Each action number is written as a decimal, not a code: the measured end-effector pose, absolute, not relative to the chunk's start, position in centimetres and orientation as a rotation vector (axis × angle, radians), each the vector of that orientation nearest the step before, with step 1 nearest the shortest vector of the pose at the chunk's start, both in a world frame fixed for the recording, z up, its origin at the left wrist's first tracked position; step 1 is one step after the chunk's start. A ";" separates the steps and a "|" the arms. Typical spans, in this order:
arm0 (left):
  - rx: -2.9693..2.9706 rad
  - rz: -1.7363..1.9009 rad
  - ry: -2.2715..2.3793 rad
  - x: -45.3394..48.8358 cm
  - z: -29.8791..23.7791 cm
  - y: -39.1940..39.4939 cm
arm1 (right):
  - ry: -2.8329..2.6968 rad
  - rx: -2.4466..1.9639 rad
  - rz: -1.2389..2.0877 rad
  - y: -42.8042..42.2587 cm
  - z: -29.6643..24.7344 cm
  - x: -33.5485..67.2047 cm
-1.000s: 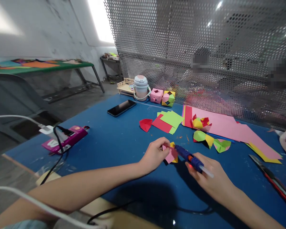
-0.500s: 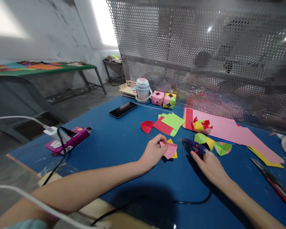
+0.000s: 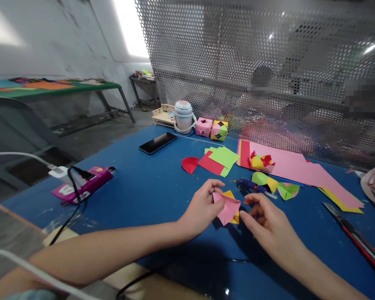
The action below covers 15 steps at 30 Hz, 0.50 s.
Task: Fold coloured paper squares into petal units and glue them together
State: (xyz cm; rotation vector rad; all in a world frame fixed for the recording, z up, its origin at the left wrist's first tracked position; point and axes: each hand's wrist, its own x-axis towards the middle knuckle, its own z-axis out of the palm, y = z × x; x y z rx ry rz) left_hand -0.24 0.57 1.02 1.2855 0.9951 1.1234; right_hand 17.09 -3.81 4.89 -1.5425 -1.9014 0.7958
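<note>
My left hand (image 3: 204, 206) pinches a folded pink and yellow paper piece (image 3: 228, 209) between thumb and fingers, just above the blue table (image 3: 128, 187). My right hand (image 3: 264, 216) is right beside the paper's right edge, thumb and fingers apart, with nothing between them. Behind it a dark blue glue gun (image 3: 250, 186) lies on the table. Folded green and yellow paper pieces (image 3: 265, 180) sit close to the glue gun. A red folded paper piece (image 3: 190, 165) and a stack of green and red paper squares (image 3: 223, 158) lie farther back.
A phone (image 3: 158, 143), a lidded cup (image 3: 184, 117) and paper cubes (image 3: 203, 126) stand at the back. To the right are pink sheets (image 3: 287, 164) and a utility knife (image 3: 340, 218). A purple power strip (image 3: 84, 185) with cables lies left. A perforated metal panel (image 3: 187, 54) borders the table.
My right hand has let go of the glue gun, leaving it on the table, and moved left to the paper. My left hand has raised the pink and yellow paper piece slightly toward me.
</note>
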 end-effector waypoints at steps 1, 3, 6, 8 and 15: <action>1.292 1.108 0.986 -0.1 1.2 0.1 | -1.832 -1.517 0.857 -3.7 4.2 16.5; 1.305 1.080 0.977 0.1 1.2 -0.6 | -1.723 -1.456 0.936 -3.5 3.1 15.8; 1.314 1.049 0.989 0.3 1.1 -1.1 | -1.624 -1.407 0.973 -3.5 2.4 15.7; 1.301 1.014 0.986 0.3 1.1 -1.1 | -1.597 -1.394 0.976 -3.5 2.3 15.7; 1.279 0.878 1.035 0.1 1.7 -0.8 | -1.578 -1.352 1.011 -3.4 1.5 15.7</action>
